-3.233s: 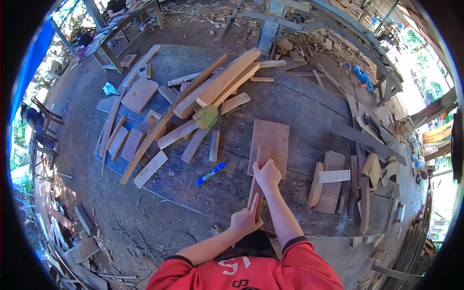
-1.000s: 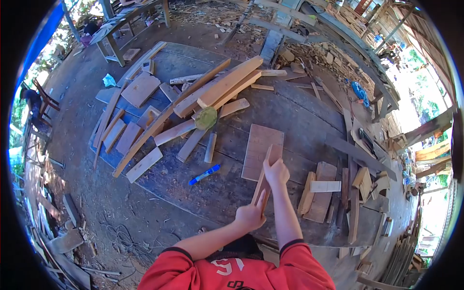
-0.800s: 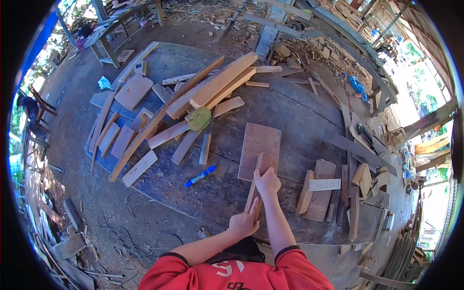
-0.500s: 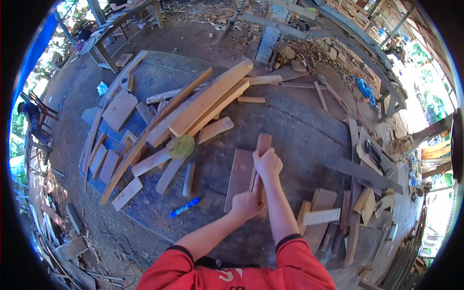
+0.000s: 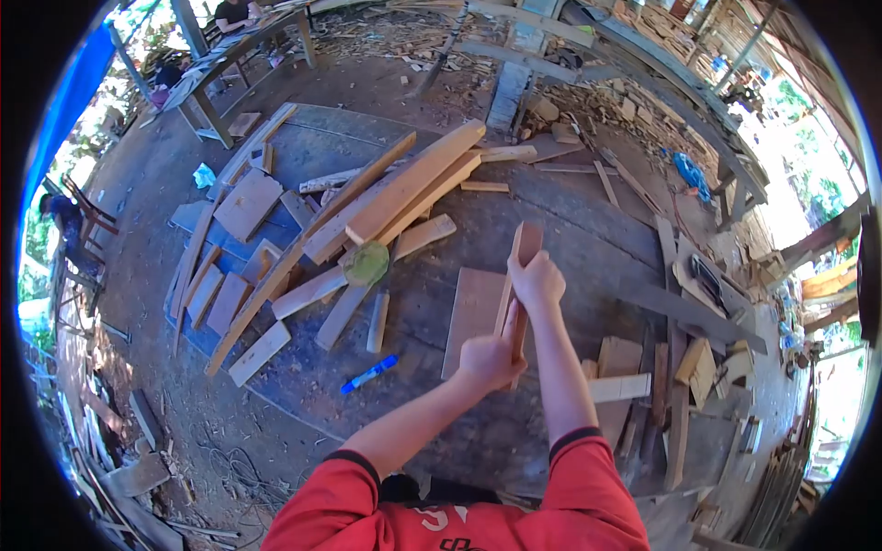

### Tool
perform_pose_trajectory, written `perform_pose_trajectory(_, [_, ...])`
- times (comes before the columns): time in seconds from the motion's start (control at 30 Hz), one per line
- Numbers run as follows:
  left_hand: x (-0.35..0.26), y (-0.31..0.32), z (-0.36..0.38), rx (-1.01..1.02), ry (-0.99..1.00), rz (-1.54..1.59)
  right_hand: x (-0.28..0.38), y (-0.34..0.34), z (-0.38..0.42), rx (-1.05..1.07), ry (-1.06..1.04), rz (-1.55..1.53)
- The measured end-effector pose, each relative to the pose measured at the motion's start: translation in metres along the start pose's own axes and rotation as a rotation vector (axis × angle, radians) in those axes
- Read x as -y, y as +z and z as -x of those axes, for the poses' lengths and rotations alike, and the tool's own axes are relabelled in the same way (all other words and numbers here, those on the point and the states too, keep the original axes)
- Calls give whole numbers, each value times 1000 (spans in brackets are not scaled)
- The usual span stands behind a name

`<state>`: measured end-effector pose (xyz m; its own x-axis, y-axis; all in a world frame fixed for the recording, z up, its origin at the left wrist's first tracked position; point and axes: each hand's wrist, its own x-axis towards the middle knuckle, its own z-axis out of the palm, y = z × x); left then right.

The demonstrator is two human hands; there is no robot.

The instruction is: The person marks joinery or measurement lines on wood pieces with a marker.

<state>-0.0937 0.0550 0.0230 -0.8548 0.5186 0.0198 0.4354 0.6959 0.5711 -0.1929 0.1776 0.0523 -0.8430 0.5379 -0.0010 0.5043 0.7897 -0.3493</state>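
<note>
Both fists are wrapped round a long, narrow brown wooden bar (image 5: 526,241), which slants away from me over the work table. My right hand (image 5: 539,280) grips it near its far end, thumb along the top. Closer to my body, my left hand (image 5: 491,361) is closed round the near part. Under and just left of the bar lies a flat rectangular brown board (image 5: 473,312), partly covered by it. A blue marker (image 5: 369,375) rests on the table left of my left hand.
Long planks (image 5: 418,188) and short wood pieces are piled on the table's left, with a round greenish object (image 5: 366,264) among them. A handsaw (image 5: 684,317) and more offcuts (image 5: 620,387) lie at right. A person (image 5: 236,13) sits at a far bench (image 5: 216,69).
My hands and the wooden bar have shifted away from me and slightly right, both still gripping. The view has also turned a little, so the table's contents sit differently in it.
</note>
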Motion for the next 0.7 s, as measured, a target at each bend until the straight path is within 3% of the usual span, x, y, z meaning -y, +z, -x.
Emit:
perform_pose_trajectory(0.2, [-15,18,150,165,-28,76,-52,21,159,116,64,26])
perform_pose_trajectory(0.33, [-11,29,183,224,19,32,-64,31,191,195,137,26])
perform_pose_trajectory(0.5, [-2,41,131,250,-25,16,-61,44,140,211,122,20])
perform_pose_trajectory(0.7, [16,47,-38,129,-87,34,-31,61,-34,94,-30,25])
